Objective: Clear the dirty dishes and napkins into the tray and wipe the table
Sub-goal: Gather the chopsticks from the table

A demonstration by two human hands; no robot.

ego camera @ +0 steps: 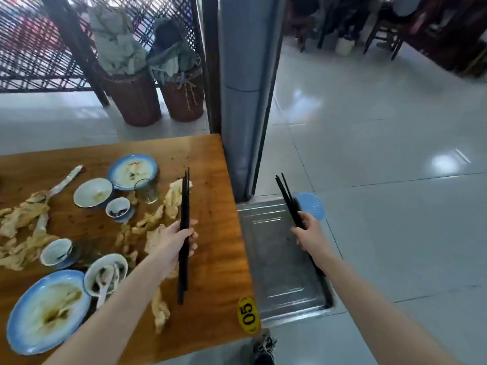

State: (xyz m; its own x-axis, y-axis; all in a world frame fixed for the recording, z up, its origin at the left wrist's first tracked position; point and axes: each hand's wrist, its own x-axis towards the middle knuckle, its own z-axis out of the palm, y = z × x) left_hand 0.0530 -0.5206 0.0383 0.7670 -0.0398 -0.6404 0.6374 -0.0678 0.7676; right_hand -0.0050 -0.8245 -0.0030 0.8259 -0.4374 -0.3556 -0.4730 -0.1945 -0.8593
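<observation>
My left hand (176,239) grips a bundle of black chopsticks (184,206) upright over the wooden table (216,259). My right hand (309,234) grips another pair of black chopsticks (288,200) above the metal tray (276,259), which stands beside the table's right edge. On the table lie a large blue-rimmed plate (47,309), a second blue-rimmed plate (131,171), several small bowls such as one with spoons (106,276), a glass (147,191) and crumpled used napkins (23,222).
A yellow tag reading 05 (247,314) sits on the table's corner. A blue disc (311,205) lies at the tray's far right corner. A grey pillar (245,101) rises behind the tray, two plant pots (158,98) stand beyond the table, and grey floor tiles (395,206) spread right.
</observation>
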